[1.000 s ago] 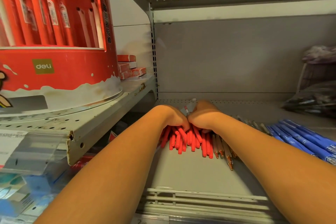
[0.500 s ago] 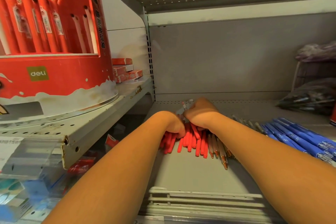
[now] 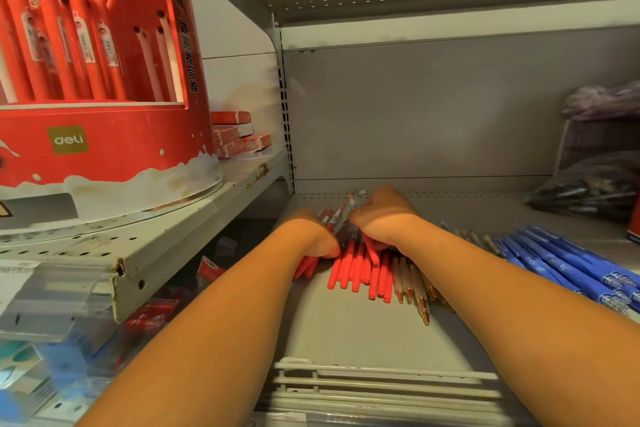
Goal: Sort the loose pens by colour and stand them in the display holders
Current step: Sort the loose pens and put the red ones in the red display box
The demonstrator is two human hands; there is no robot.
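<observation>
The slim red plastic pens (image 3: 353, 270) are clutched by the left hand (image 3: 313, 236) and right hand (image 3: 386, 218), and, being loosely bunched, some could be dropped on lifting.

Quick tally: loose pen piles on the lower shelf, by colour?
red pens: 1 pile
clear pens with gold tips: 1 pile
blue pens: 1 pile
Total: 3 piles. The pens overlap too much to count one by one.

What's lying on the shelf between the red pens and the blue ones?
In the head view, a few pale gold-tipped pens lie there, right beside the red pens.
</observation>
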